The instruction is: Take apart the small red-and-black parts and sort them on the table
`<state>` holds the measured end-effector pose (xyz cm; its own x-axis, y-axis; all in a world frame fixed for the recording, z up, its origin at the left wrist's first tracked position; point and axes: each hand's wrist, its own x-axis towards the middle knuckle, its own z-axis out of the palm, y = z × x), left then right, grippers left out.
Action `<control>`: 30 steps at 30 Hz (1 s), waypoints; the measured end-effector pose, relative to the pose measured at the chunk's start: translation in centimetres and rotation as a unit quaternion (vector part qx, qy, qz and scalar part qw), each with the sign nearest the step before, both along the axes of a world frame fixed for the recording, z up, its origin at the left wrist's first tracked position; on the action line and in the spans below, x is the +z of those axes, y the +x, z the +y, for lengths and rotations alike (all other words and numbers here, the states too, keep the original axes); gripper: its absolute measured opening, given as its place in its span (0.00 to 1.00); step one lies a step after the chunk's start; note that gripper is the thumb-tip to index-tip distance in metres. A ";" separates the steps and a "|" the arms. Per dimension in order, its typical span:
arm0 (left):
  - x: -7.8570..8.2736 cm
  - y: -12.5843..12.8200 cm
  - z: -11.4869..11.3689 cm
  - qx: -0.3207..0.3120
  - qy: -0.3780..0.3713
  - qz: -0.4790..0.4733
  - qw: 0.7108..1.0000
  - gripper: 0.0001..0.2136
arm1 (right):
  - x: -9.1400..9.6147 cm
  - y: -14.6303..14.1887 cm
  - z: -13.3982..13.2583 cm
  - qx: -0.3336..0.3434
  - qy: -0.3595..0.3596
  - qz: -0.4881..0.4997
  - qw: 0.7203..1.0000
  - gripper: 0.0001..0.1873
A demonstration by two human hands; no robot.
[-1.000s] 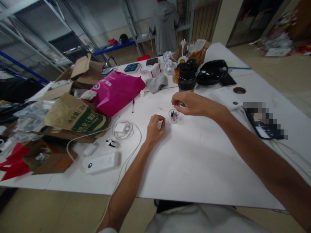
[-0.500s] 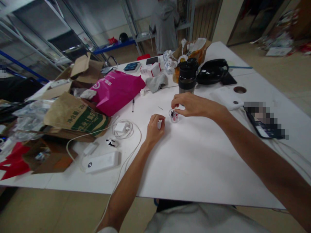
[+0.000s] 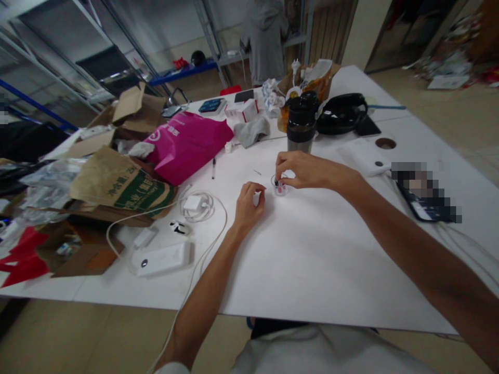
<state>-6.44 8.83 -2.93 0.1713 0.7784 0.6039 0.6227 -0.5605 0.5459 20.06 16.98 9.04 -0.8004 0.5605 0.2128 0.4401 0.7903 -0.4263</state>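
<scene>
A small clear round container (image 3: 281, 192) stands on the white table, with small red and black pieces inside. Over its rim, my right hand (image 3: 299, 168) reaches down with thumb and fingertips pinched. A dark bit shows just below those fingertips, too small to name. To the left of the container my left hand (image 3: 249, 205) rests on the table, its fingers curled toward the thumb in a pinch. Whatever it may hold is too small to make out. A thin little metal-looking piece (image 3: 257, 172) lies behind the two hands.
Behind my right hand stands a dark bottle (image 3: 301, 124). A phone (image 3: 423, 200) lies at the right. On the left are a magenta bag (image 3: 191, 145), a coiled cable with a charger (image 3: 194, 204) and a white power bank (image 3: 163, 259). A person in grey (image 3: 267, 44) stands beyond the table.
My right hand has shifted very slightly at the container, and the dark bit beneath its fingertips looks different. My left hand has stayed in place.
</scene>
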 end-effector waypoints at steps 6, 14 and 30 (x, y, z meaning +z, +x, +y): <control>0.0 0.0 0.1 0.001 -0.004 0.005 1.000 0.12 | -0.2 -0.1 0.0 0.000 -0.002 -0.003 1.000 0.10; -0.3 -0.1 0.2 0.000 -0.006 0.011 1.000 0.13 | -0.6 -0.3 0.1 0.001 0.002 -0.008 1.000 0.11; -0.1 -0.1 0.0 -0.006 0.001 0.004 1.000 0.13 | -0.6 -0.5 0.0 0.005 -0.003 -0.016 1.000 0.11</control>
<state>-6.55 8.87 -3.03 0.1860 0.7745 0.6046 0.6202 -0.5698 0.5391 19.55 17.00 8.41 -0.8122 0.5538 0.1834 0.4456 0.7918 -0.4177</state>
